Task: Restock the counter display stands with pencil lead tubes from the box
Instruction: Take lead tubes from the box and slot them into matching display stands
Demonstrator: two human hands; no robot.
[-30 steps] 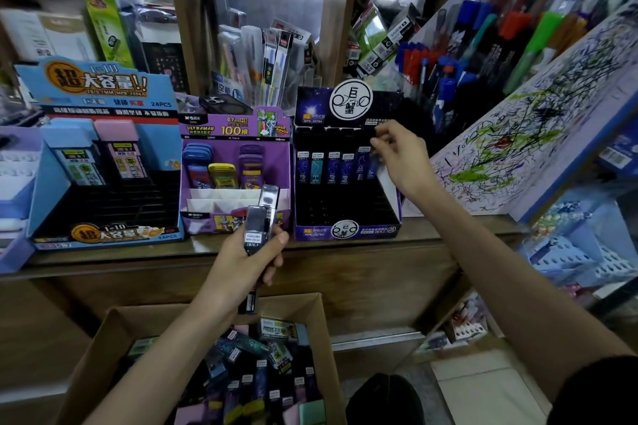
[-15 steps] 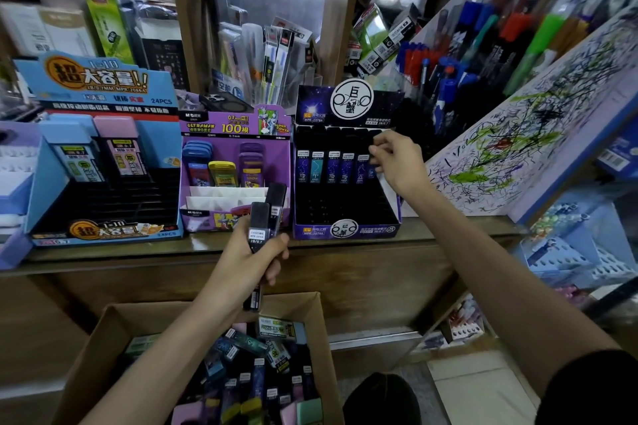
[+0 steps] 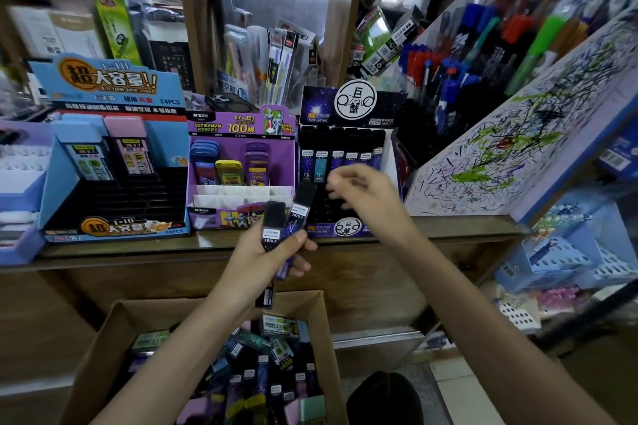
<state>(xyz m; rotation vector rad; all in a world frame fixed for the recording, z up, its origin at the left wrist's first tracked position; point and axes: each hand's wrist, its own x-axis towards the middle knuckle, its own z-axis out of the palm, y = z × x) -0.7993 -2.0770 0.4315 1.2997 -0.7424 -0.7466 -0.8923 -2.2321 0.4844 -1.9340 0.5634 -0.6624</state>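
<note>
My left hand (image 3: pixel 266 257) grips two black pencil lead tubes (image 3: pixel 288 219) upright, just in front of the counter edge. My right hand (image 3: pixel 367 198) hovers empty with loosely curled fingers, close to the right of those tubes and in front of the dark constellation display stand (image 3: pixel 348 114). That stand holds a back row of several tubes (image 3: pixel 340 157). Below, an open cardboard box (image 3: pixel 107 335) is full of mixed lead tubes (image 3: pixel 255 369).
A purple display stand (image 3: pixel 241 128) and a blue display stand (image 3: pixel 103 86) sit to the left on the wooden counter (image 3: pixel 448 228). A scribbled test board (image 3: pixel 524 134) leans at right, with pen racks behind. A dark round object (image 3: pixel 383 397) lies on the floor.
My right hand has left the back row of the dark stand and come down and left toward the tubes in my left hand. My left hand has stayed about where it was.
</note>
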